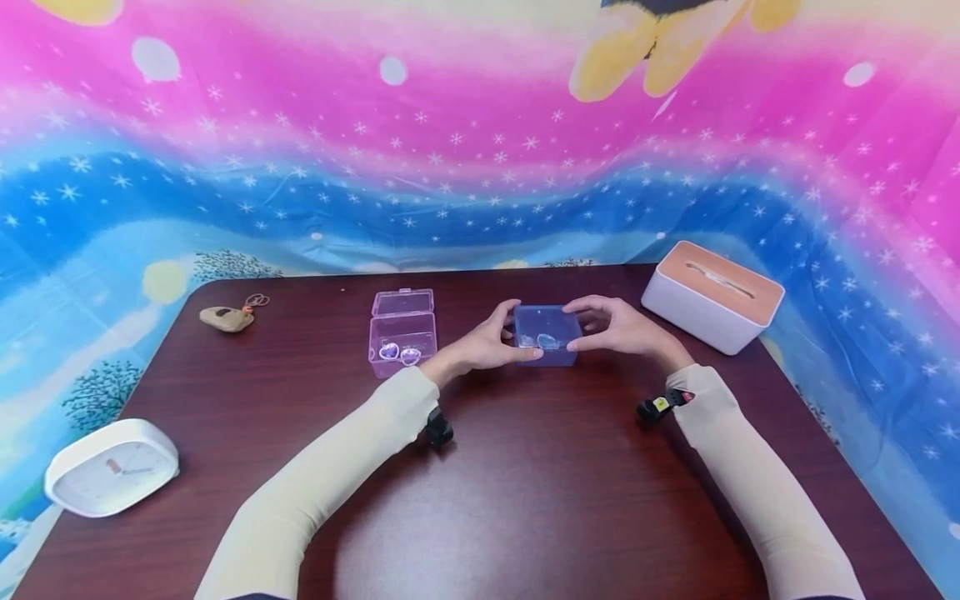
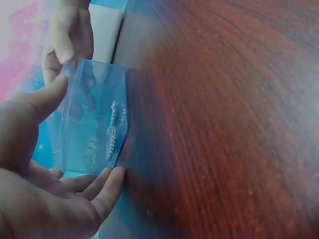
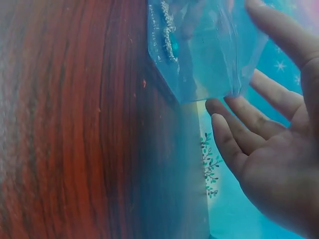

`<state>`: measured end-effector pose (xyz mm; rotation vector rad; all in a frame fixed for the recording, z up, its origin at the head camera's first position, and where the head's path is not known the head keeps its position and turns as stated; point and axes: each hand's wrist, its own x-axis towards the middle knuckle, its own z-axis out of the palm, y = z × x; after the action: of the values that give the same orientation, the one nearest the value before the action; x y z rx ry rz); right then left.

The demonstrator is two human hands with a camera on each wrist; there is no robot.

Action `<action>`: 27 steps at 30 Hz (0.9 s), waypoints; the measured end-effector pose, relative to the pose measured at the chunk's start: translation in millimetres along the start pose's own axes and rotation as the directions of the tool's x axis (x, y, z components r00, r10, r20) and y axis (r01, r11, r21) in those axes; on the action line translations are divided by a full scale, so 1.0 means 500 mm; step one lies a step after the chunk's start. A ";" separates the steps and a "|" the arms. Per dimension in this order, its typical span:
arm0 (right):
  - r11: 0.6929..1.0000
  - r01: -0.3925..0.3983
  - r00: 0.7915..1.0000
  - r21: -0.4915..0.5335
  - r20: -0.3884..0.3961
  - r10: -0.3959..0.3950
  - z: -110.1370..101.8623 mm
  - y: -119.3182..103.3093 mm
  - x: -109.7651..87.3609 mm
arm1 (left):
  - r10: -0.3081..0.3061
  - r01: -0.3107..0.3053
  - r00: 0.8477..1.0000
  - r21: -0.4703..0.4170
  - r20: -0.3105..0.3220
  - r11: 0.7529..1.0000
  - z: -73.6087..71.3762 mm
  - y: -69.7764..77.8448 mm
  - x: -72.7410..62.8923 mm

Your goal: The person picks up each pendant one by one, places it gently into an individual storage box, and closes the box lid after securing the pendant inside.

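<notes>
Both hands are at a clear blue plastic box (image 1: 547, 333) that sits on the table, its lid over the top. Inside it lie rhinestone-edged pieces with a blue stone (image 3: 171, 40), seen through the wall. My left hand (image 1: 487, 340) holds the box's left side, thumb at the front lid edge and fingers along the side. From the right, my right hand (image 1: 615, 327) grips it, with the thumb on the front right corner and the fingers toward the back. Left of the hands, a pink clear box (image 1: 402, 333) stands with its lid up, holding purple rhinestone-edged pieces (image 1: 409, 357).
A white tissue box (image 1: 697, 304) with a wood-tone top stands at the back right. On the left are a white clock (image 1: 112, 468) and a tan stone-like piece on a cord (image 1: 227, 318). A patterned cloth (image 1: 480, 150) hangs behind the dark wooden table (image 1: 540, 483).
</notes>
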<state>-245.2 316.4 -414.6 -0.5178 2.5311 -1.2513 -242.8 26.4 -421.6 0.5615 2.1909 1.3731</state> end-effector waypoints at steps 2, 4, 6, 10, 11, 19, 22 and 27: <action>1.000 0.010 1.000 -0.023 -0.005 -0.010 0.002 -0.001 0.001 | -0.003 0.003 1.000 0.001 0.004 1.000 -0.003 0.000 -0.001; 0.999 0.019 1.000 -0.041 -0.004 -0.019 0.003 0.000 0.001 | -0.004 0.004 1.000 -0.004 0.014 1.000 -0.006 0.000 -0.003; 0.999 0.017 1.000 -0.049 -0.009 -0.017 0.004 0.000 0.001 | -0.003 0.003 1.000 -0.007 0.025 1.000 -0.008 0.001 -0.003; 0.998 0.014 1.000 -0.058 -0.010 -0.015 0.005 0.000 0.000 | -0.001 0.002 0.999 -0.014 0.035 1.000 -0.010 0.001 -0.002; 0.998 0.012 1.000 -0.057 -0.011 -0.013 0.005 0.000 0.000 | -0.001 0.001 0.999 -0.012 0.036 1.000 -0.010 0.000 -0.001; 0.998 0.022 1.000 -0.051 -0.010 -0.023 0.005 -0.005 -0.002 | 0.007 -0.007 1.000 0.008 0.030 1.000 -0.013 0.000 0.003; 0.998 0.030 0.999 -0.046 -0.018 -0.031 0.006 -0.004 -0.002 | 0.007 -0.007 1.000 0.005 0.018 1.000 -0.011 0.001 0.002; 0.997 0.052 0.999 -0.053 -0.002 -0.052 0.011 0.000 -0.002 | -0.005 0.005 1.000 0.009 0.017 1.000 -0.004 0.000 -0.002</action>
<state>-242.4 313.1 -417.8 -0.5972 2.5751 -1.2062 -243.2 24.5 -420.8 0.5683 2.1842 1.3521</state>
